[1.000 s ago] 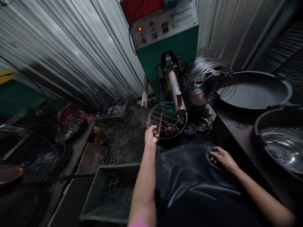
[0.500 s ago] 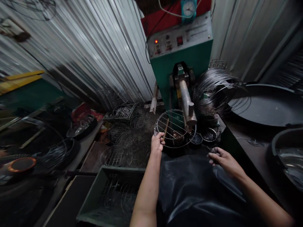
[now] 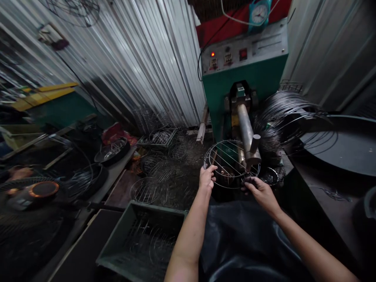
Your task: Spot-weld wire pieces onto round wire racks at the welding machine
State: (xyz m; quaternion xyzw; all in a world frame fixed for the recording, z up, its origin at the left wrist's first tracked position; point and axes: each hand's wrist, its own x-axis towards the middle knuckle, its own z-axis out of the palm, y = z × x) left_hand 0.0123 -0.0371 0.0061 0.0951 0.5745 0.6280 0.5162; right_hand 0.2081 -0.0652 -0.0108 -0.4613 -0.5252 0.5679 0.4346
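A round wire rack [image 3: 225,159] with parallel bars is held at its left rim by my left hand [image 3: 208,177], whose fingers are closed on it. Its right side reaches beneath the metal arm [image 3: 246,127] of the green machine [image 3: 245,74]. My right hand [image 3: 255,186] is at the rack's near right rim, just under the arm's tip, with its fingers pinched round something small and dark that I cannot make out.
A coil of wire [image 3: 284,113] and a large round pan [image 3: 337,149] lie on the right. On the left are a green crate [image 3: 117,250] holding wire pieces, and dark bowls [image 3: 113,154]. A dish [image 3: 270,176] of small parts sits beside the machine.
My right hand has moved left and up to the rack's rim beneath the arm. My left hand still holds the rack. The camera view has shifted left.
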